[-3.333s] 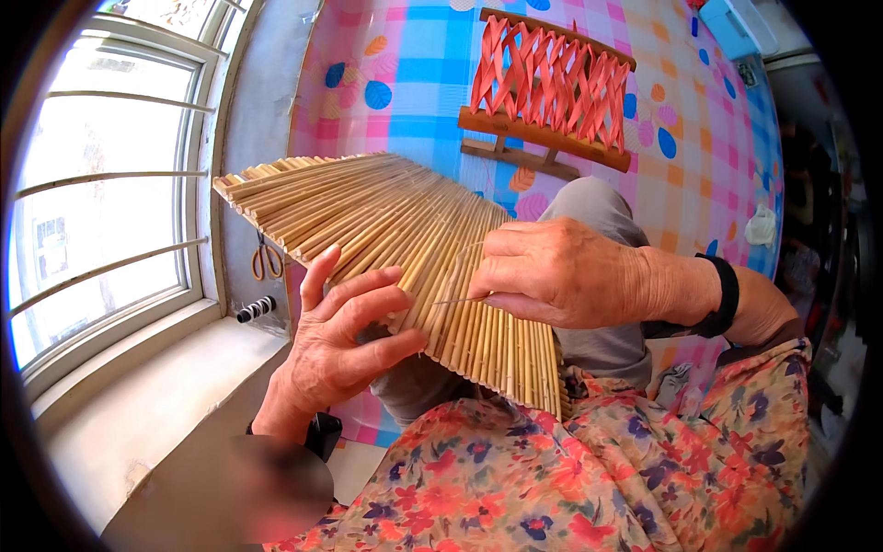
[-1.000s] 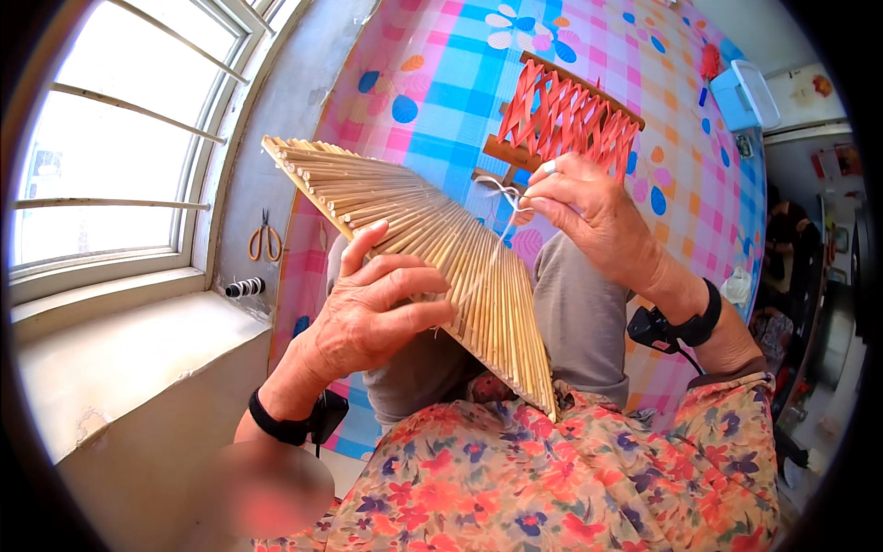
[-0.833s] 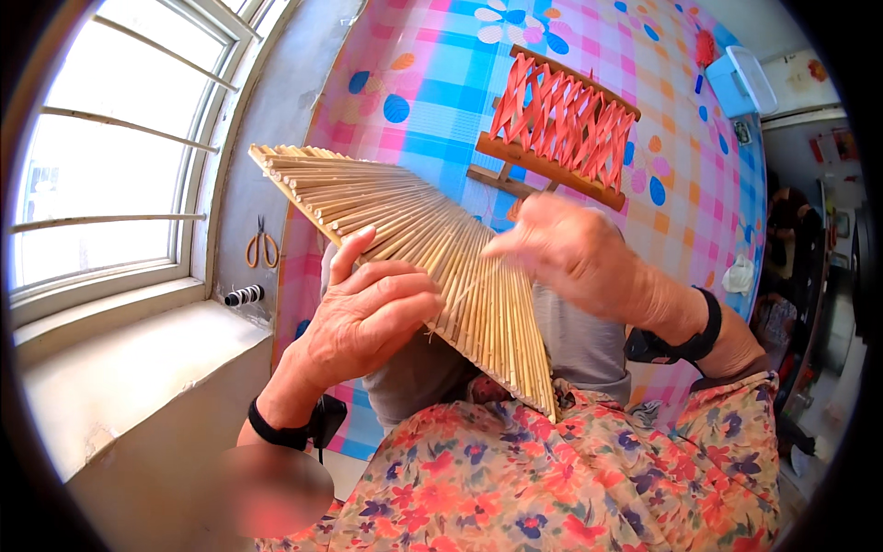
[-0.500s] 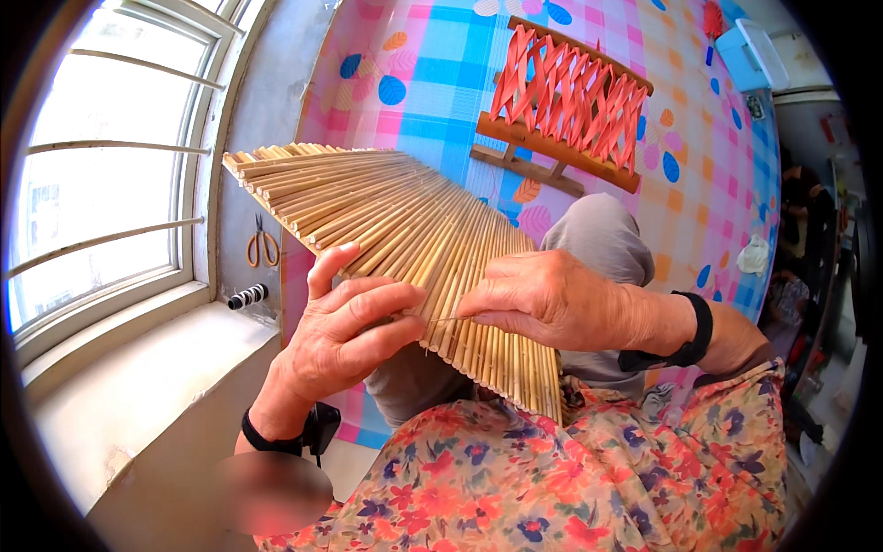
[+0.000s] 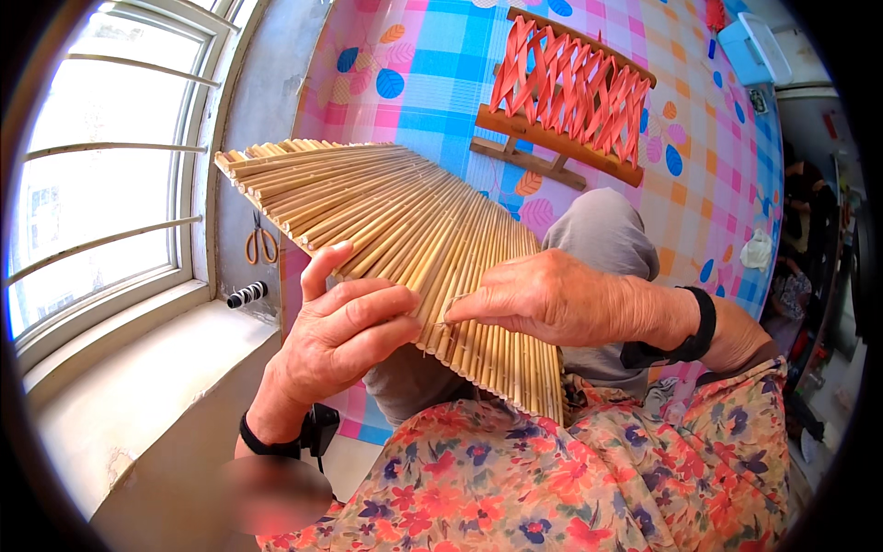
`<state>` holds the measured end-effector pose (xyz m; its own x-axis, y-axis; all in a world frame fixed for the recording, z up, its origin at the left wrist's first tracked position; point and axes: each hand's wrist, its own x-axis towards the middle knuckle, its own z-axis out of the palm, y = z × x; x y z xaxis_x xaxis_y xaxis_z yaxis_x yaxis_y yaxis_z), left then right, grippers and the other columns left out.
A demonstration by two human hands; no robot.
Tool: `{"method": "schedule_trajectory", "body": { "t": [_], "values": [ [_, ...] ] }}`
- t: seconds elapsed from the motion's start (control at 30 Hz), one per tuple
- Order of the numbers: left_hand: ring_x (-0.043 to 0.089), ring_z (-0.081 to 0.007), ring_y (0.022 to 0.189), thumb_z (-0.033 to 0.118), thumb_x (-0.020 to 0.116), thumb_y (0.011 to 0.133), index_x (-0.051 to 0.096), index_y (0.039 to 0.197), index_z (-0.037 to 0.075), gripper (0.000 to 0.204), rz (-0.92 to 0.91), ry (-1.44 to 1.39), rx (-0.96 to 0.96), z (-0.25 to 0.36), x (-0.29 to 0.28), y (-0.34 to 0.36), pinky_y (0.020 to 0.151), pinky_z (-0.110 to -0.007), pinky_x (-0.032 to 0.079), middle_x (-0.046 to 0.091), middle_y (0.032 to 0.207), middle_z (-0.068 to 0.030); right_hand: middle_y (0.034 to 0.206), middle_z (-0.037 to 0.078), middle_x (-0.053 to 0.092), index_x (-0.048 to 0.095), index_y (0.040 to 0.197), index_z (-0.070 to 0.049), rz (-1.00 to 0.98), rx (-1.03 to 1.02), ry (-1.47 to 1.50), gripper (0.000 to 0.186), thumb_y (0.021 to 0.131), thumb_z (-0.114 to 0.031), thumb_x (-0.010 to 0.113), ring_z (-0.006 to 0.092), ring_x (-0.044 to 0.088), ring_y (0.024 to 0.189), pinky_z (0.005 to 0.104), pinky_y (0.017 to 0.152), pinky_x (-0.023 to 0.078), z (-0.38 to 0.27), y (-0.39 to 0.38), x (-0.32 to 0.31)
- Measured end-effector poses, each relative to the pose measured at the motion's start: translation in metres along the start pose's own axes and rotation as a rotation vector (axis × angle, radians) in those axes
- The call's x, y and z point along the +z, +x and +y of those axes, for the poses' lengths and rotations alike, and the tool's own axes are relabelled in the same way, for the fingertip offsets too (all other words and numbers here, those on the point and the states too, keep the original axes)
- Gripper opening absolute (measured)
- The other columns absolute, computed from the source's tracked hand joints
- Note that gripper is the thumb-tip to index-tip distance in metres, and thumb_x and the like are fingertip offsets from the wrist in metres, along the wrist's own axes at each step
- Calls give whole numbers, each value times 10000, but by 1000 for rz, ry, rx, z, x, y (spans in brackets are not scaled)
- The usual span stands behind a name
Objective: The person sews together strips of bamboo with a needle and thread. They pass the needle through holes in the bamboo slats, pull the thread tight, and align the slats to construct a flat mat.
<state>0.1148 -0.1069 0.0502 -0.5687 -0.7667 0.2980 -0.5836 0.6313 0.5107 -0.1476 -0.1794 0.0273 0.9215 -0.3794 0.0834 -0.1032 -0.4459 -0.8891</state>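
Head view: the stick mat point(image 5: 368, 207) lies clasped in the left grip point(image 5: 345, 327), under the pinched right grip point(image 5: 543, 296).

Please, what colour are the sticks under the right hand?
The sticks are straw yellow, some more tan; the head view shows them best.
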Motion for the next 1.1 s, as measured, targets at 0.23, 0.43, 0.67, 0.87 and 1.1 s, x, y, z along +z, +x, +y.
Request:
{"method": "schedule_trajectory", "body": {
  "t": [0.23, 0.43, 0.67, 0.87, 1.1],
  "values": [
    [643, -145, 946, 69, 719, 753, 663, 957, 142, 223, 1, -3, -3, -1, 0, -4, 1109, -476, 301, 664, 1051, -6, 841, 100, 654, 663, 1111, -112, -45, 18, 21, 216, 919, -173, 585, 302, 661, 808, 406, 679, 541, -1, 4, -3],
    [645, -140, 959, 74, 728, 746, 664, 955, 149, 231, 1, -1, -1, -2, 1, -5, 1112, -466, 298, 663, 1055, 2, 881, 116, 681, 662, 1113, -100, -84, 50, 80, 219, 936, -190, 571, 316, 667, 839, 410, 696, 545, -1, 8, -6],
    [644, -139, 971, 77, 728, 751, 662, 966, 153, 238, -13, 1, -2, -2, 1, -7, 1110, -458, 302, 664, 1054, 5, 861, 128, 686, 675, 1082, -97, -156, 63, -5, 214, 940, -199, 550, 325, 668, 839, 428, 700, 541, -7, 16, -13],
    [642, -152, 996, 68, 708, 774, 668, 1030, 145, 271, 4, -3, 8, -3, 3, -7, 1111, -462, 302, 668, 1114, -16, 799, 143, 666, 660, 917, -67, -270, 67, -202, 143, 883, -152, 551, 334, 660, 796, 454, 667, 512, -24, 32, -33],
    [534, -251, 1256, 117, 730, 784, 663, 1079, 131, 303, 35, 69, -23, -11, 1, -7, 1133, -542, 276, 674, 1154, -24, 744, 135, 631, 597, 798, -59, -365, 6, -349, 74, 823, -113, 553, 339, 652, 762, 456, 632, 502, -32, 49, -42]
  ]
}}
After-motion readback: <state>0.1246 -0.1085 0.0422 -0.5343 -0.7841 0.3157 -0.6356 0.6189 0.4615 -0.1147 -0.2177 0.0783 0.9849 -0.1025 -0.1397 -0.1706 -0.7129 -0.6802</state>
